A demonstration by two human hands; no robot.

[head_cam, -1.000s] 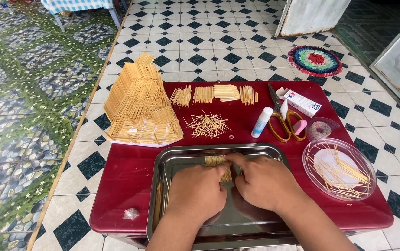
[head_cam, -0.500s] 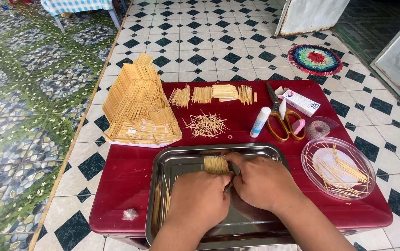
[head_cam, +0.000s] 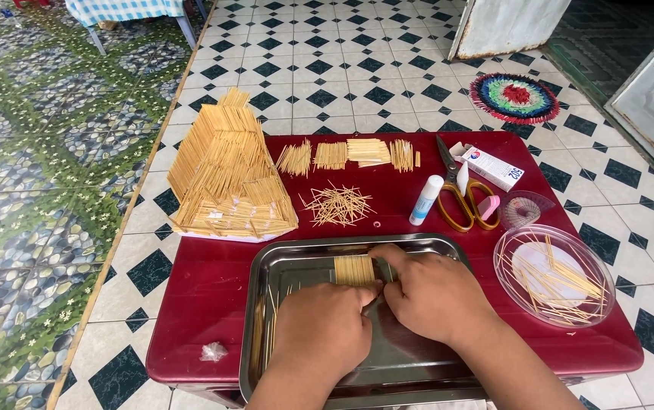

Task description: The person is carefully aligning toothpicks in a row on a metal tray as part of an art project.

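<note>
Both of my hands rest inside a shallow steel tray (head_cam: 296, 262) on a low red table (head_cam: 205, 288). My left hand (head_cam: 319, 334) and my right hand (head_cam: 437, 292) press together on a small flat panel of toothpicks (head_cam: 353, 269) laid side by side, fingertips pinching its lower and right edges. A few loose toothpicks (head_cam: 270, 326) lie along the tray's left side.
A toothpick house roof (head_cam: 224, 178) stands at the table's back left. Behind the tray lie small toothpick panels (head_cam: 349, 154), a loose toothpick heap (head_cam: 338, 205), a glue stick (head_cam: 425, 200), scissors (head_cam: 463, 197) and a small box (head_cam: 494, 167). A clear lid with toothpicks (head_cam: 551, 273) sits right.
The toothpick panel and both hands have shifted slightly toward me in the tray; my fingers stay closed around its edges.
</note>
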